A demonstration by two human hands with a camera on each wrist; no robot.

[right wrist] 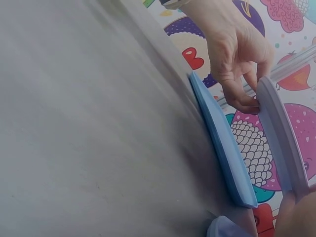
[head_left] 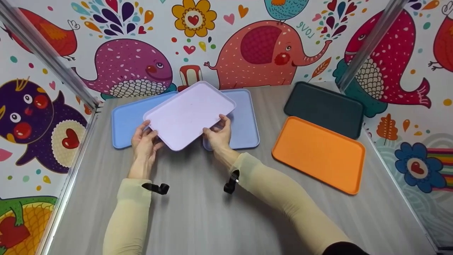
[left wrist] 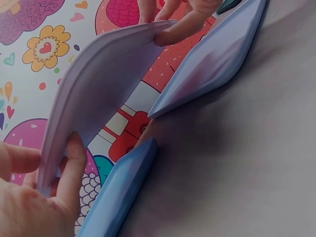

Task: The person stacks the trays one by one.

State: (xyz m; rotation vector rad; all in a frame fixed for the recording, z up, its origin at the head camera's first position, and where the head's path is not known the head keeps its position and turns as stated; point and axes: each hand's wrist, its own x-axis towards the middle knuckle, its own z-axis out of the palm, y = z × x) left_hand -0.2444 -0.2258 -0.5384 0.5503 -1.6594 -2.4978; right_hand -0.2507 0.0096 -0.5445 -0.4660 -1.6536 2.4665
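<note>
A pale lilac tray (head_left: pixel 191 115) is held up off the table between both hands, turned at an angle. My left hand (head_left: pixel 143 145) pinches its left corner, thumb on one face and fingers on the other, as the left wrist view shows. At the near right edge my right hand (head_left: pixel 219 134) grips it between thumb and fingers. Behind and below it, a blue tray (head_left: pixel 124 124) lies at the left and a periwinkle tray (head_left: pixel 246 120) at the right, each partly hidden by the lilac one. The tray's underside (left wrist: pixel 108 74) shows in the left wrist view.
On the right of the grey table (head_left: pixel 191 212) lie a dark green tray (head_left: pixel 324 108) and an orange tray (head_left: pixel 318 154), close together. A wall with cartoon animals (head_left: pixel 262 53) stands behind, and metal posts (head_left: pixel 371 42) rise at the back corners.
</note>
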